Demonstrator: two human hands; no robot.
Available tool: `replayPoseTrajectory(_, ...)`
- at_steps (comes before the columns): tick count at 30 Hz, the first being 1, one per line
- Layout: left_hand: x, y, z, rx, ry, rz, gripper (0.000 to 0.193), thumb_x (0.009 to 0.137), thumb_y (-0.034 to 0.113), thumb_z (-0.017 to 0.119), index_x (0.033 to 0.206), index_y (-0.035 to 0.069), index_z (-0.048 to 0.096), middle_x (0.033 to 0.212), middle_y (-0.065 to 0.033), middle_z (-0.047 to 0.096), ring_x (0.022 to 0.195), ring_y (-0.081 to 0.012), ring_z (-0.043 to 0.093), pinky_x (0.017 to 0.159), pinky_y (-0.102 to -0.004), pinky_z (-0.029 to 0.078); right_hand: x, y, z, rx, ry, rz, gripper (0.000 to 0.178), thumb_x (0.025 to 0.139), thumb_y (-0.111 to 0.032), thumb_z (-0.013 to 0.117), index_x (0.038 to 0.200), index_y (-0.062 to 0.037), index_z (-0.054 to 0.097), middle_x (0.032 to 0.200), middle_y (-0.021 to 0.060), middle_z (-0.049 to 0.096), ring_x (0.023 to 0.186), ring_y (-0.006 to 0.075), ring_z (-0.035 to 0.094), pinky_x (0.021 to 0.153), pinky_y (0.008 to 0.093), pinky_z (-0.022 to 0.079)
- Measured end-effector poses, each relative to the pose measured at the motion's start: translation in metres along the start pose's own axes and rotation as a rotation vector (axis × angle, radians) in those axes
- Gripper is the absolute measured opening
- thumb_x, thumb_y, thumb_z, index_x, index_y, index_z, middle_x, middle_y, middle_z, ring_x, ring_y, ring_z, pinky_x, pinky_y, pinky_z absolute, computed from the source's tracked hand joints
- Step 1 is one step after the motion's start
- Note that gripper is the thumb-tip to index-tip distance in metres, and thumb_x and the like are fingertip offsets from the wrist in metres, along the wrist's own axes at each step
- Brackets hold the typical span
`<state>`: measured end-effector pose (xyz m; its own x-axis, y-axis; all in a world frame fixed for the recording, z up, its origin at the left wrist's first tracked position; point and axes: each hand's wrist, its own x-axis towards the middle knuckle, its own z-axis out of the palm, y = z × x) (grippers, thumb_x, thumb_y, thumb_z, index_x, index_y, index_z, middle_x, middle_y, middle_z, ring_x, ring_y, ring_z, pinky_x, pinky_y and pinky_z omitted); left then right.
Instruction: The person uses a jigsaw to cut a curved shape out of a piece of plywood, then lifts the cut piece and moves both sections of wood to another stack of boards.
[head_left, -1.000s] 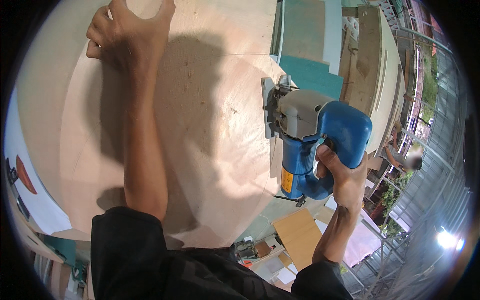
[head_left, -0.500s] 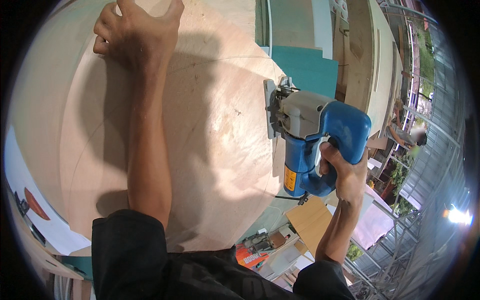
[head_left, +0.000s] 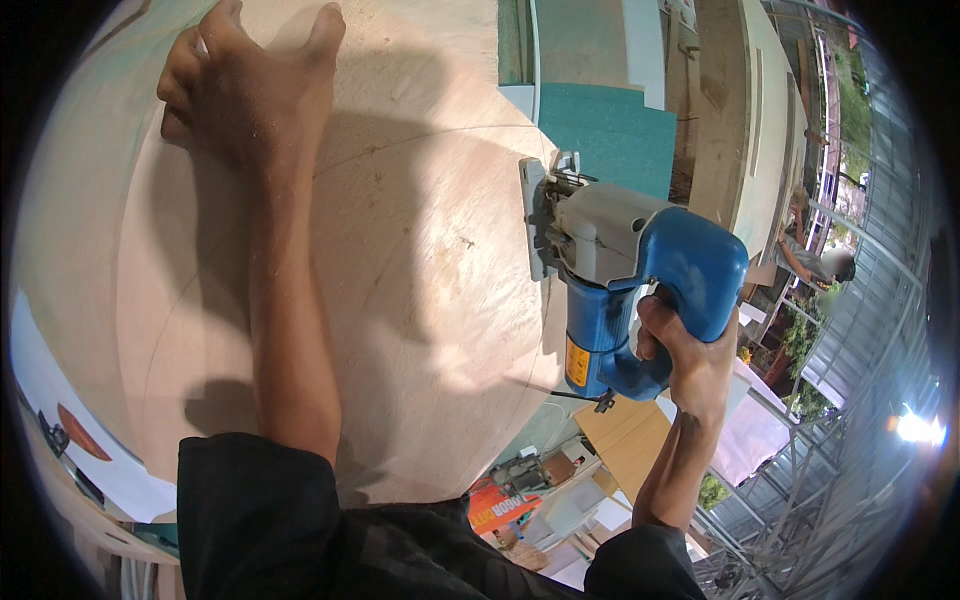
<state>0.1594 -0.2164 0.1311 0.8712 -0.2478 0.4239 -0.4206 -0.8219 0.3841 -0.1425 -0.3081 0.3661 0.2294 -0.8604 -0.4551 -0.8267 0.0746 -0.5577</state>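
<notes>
Blue jigsaw (head_left: 618,243), clamped in right hand (head_left: 697,355), sits at right edge of plywood panel (head_left: 470,240), base plate (head_left: 533,220) left of grip, lengthwise roughly along edge; left hand (head_left: 262,95) well apart, fingers spread

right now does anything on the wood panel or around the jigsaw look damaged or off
One small thing stands out: a dark mark on the wood panel, left of the blue jigsaw in the right hand. It contrasts with the pale surface around it; whether it is a knot or damage, I can't tell.
</notes>
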Motion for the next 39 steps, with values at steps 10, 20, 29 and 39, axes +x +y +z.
replayPoseTrajectory(10, -0.005, 0.0, 0.002, -0.003, 0.008, -0.002, 0.088, 0.068, 0.064, 0.077, 0.137, 0.011, 0.064, 0.137, -0.0224, 0.055, 0.131, -0.0392, 0.045, 0.103, -0.0629, 0.034, 0.003, -0.001, -0.003, -0.016, -0.024, -0.008, 0.016, 0.084, -0.015, 0.076, 0.081, -0.0016, 0.069, 0.061, 0.0034, 0.061, 0.052, 0.0106, 0.055, 0.051, 0.0279, 0.041)
replayPoseTrajectory(20, -0.01, 0.008, -0.004, -0.019, -0.044, -0.009, 0.088, 0.07, 0.064, 0.077, 0.138, 0.011, 0.06, 0.137, -0.0225, 0.052, 0.132, -0.0387, 0.042, 0.103, -0.0634, 0.032, 0.011, -0.007, -0.005, -0.021, -0.03, -0.031, 0.017, 0.084, -0.015, 0.077, 0.081, -0.0009, 0.069, 0.062, 0.0042, 0.062, 0.052, 0.0118, 0.056, 0.052, 0.0288, 0.043)
replayPoseTrajectory(29, -0.016, 0.009, -0.002, -0.024, -0.016, -0.004, 0.089, 0.071, 0.065, 0.077, 0.14, 0.012, 0.057, 0.139, -0.0214, 0.049, 0.135, -0.0383, 0.039, 0.107, -0.0653, 0.027, 0.015, -0.004, -0.006, -0.012, -0.031, -0.05, 0.016, 0.083, -0.014, 0.077, 0.078, -0.001, 0.069, 0.063, 0.005, 0.063, 0.052, 0.0124, 0.057, 0.051, 0.0293, 0.043)
replayPoseTrajectory(39, -0.024, 0.01, -0.002, -0.016, -0.039, 0.006, 0.091, 0.071, 0.066, 0.076, 0.141, 0.012, 0.056, 0.139, -0.0216, 0.048, 0.135, -0.0389, 0.037, 0.106, -0.064, 0.027, 0.019, -0.001, -0.008, -0.056, -0.033, -0.066, 0.017, 0.082, -0.014, 0.077, 0.074, -0.0016, 0.069, 0.059, 0.0047, 0.062, 0.05, 0.0122, 0.056, 0.05, 0.0289, 0.042)
